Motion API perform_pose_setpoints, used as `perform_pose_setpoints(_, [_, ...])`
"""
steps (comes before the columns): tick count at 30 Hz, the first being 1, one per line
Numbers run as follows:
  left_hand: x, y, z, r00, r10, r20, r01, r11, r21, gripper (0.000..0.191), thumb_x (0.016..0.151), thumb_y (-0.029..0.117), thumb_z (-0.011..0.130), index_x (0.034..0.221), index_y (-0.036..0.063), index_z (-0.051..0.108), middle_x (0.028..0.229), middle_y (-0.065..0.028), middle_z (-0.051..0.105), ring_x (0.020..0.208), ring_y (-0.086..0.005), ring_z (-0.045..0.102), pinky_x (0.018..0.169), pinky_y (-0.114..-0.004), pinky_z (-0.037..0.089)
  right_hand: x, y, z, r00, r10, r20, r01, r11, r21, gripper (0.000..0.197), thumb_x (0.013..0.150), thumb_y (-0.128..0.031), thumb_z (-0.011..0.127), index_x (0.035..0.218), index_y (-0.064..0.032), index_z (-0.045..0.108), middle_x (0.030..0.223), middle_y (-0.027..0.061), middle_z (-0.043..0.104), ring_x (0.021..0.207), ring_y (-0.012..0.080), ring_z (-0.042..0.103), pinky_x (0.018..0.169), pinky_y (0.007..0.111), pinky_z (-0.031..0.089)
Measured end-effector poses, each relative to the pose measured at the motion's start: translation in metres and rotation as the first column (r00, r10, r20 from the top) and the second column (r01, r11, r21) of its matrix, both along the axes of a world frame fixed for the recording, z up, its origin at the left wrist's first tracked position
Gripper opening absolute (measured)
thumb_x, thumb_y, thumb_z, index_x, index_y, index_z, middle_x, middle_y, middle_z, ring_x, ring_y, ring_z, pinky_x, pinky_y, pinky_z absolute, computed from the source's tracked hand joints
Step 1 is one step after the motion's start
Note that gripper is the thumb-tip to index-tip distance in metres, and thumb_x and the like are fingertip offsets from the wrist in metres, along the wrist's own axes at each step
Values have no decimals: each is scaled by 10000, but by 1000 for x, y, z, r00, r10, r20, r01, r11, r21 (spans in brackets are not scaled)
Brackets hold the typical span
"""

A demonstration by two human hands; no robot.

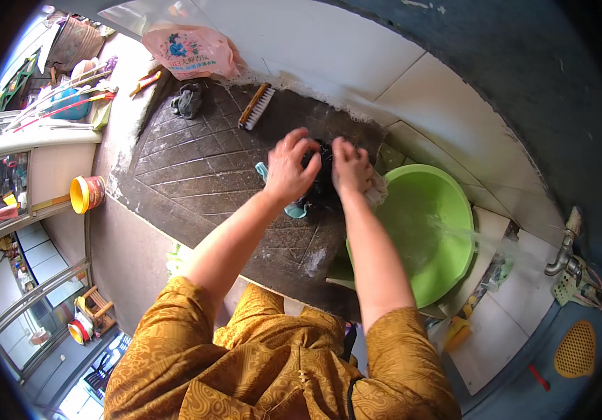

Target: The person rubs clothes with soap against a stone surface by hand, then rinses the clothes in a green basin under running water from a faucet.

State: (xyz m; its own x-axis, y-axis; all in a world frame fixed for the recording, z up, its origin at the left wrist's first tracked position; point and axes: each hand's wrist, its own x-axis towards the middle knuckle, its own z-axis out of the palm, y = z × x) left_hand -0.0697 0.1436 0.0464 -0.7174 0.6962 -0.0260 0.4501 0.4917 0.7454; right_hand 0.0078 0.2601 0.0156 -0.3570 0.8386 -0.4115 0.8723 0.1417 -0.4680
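A wet black cloth lies bunched on the dark grooved washing slab. My left hand is at its left side, fingers curved toward it. On the other side my right hand has its fingers bent over the cloth's edge. Motion blur and the dark fabric hide whether either hand grips it. Light blue fabric shows under the black cloth. A pale cloth pokes out beside my right hand, near the green basin's rim. Beyond my hands rests a scrubbing brush with a wooden back and white bristles.
Water runs from a metal tap into the green basin at right. Suds line the tiled wall. A small grey cloth and a pink printed plastic bag are at the slab's far end. A yellow bucket stands left.
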Motion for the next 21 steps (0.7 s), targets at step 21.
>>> perform_pose_setpoints(21, [-16,8,-43,1000,-2,2,3,899,-438,385,932,438,496,1173,163,617,1526,-55,351,1464,-295,190,1062,-750,40,31,-10,-20,943,218,-250,-126,933,337,519,897,-529,581,1251,-149,574,1402,167,470,1312,343,414,1028,556,301])
